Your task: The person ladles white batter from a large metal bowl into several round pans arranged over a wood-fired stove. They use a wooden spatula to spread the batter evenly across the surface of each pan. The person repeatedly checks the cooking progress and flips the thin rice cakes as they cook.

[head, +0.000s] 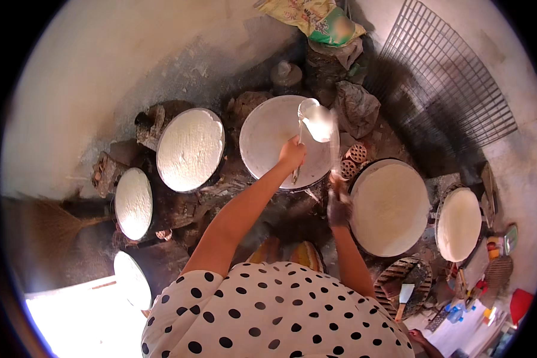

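Observation:
My left hand (pixel 292 154) grips the handle of a metal ladle (pixel 308 105), its bowl raised over a round griddle (pixel 268 134) in front of me. Beside the bowl is a bright white mass (pixel 320 125), probably batter, too blurred to tell whether it is in the ladle or on the other tool. In my right hand (pixel 340 203), which looks dark-gloved, is a long-handled tool (pixel 335 143) smeared by motion; its kind is unclear. Just right of that hand lies a griddle with a pale, flat layer (pixel 389 208).
More round griddles with white layers stand left (pixel 191 150) and far right (pixel 460 223). Perforated briquettes (pixel 357 153) sit between two griddles. A wire grid (pixel 443 76) leans on the wall. A scraper (pixel 406 293) rests on a slatted basket (pixel 380 282). Another person's hand (pixel 416 334) shows lower right.

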Motion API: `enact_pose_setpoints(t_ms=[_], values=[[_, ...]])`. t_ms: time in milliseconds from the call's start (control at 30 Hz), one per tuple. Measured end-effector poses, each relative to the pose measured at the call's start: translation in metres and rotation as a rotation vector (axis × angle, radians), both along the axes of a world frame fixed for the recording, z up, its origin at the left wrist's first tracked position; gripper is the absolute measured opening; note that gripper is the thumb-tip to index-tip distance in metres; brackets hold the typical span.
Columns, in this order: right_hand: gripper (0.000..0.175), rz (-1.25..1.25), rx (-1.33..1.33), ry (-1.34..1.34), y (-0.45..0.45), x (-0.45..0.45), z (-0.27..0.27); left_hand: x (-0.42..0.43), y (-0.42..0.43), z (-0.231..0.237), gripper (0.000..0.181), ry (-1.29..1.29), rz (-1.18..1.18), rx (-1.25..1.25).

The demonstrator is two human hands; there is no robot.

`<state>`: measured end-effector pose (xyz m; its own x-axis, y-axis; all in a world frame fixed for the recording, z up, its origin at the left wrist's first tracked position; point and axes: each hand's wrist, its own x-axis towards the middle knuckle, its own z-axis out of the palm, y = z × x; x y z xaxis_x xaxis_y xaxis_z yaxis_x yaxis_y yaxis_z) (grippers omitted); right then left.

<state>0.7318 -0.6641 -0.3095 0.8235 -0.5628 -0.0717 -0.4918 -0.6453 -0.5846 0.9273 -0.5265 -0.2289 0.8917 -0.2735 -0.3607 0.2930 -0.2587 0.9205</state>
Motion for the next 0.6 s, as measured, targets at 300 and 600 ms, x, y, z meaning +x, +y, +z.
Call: enact_pose_setpoints(t_ms=[300, 600], values=[[0.039, -0.278, 0.307, -0.294, 0.072, 0.055, 0.013, 0.033, 0.052, -0.050, 0.044, -0.512, 0.021, 0.511], [0.040, -0.224, 0.293, -0.432, 0.082, 0.087, -0.002, 0.034, 0.097, -0.031, 0.046, -0.194, 0.012, 0.403]])
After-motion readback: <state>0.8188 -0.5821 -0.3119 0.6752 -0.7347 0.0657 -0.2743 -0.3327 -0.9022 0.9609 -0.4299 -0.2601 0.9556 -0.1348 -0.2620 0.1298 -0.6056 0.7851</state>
